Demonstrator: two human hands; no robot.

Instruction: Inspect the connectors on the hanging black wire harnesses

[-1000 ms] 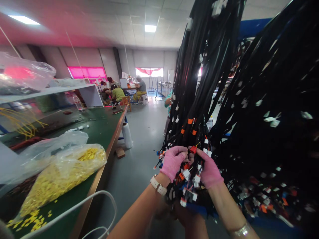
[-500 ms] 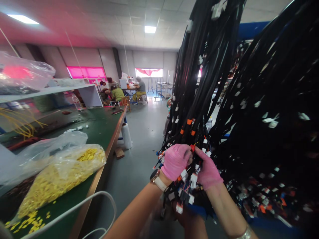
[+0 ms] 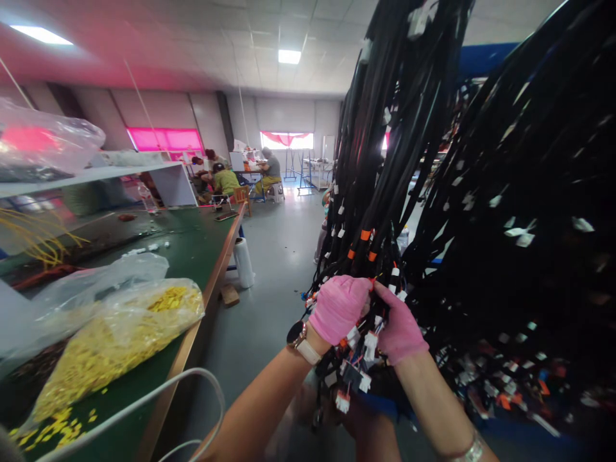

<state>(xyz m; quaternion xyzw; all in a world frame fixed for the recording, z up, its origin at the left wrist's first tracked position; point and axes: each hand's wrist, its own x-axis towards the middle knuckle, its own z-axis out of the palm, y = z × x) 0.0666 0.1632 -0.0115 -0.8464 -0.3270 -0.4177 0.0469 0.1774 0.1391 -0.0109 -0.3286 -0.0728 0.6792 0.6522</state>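
Both of my hands wear pink gloves and meet at the lower end of a hanging bundle of black wire harnesses (image 3: 385,147). My left hand (image 3: 341,309) is closed, its fingers curled at a small red connector (image 3: 372,280) with a bit of yellow beside it. From the other side my right hand (image 3: 402,326) pinches at the same piece with the thumb up; its other fingers are partly hidden. White connectors (image 3: 370,346) on coloured wires dangle just below and between the hands. Orange tape tags (image 3: 366,235) wrap several harnesses above them.
More black harnesses (image 3: 520,256) hang at the right. To the left runs a green-topped workbench (image 3: 192,240) with a wooden edge, a clear bag of yellow pieces (image 3: 120,333) and a white cable (image 3: 144,398). A plastic roll (image 3: 243,263) stands beside it. Several people sit far back.
Both hands stay at the same spot, with only a slight shift. The red connector shows less between the fingertips than before.
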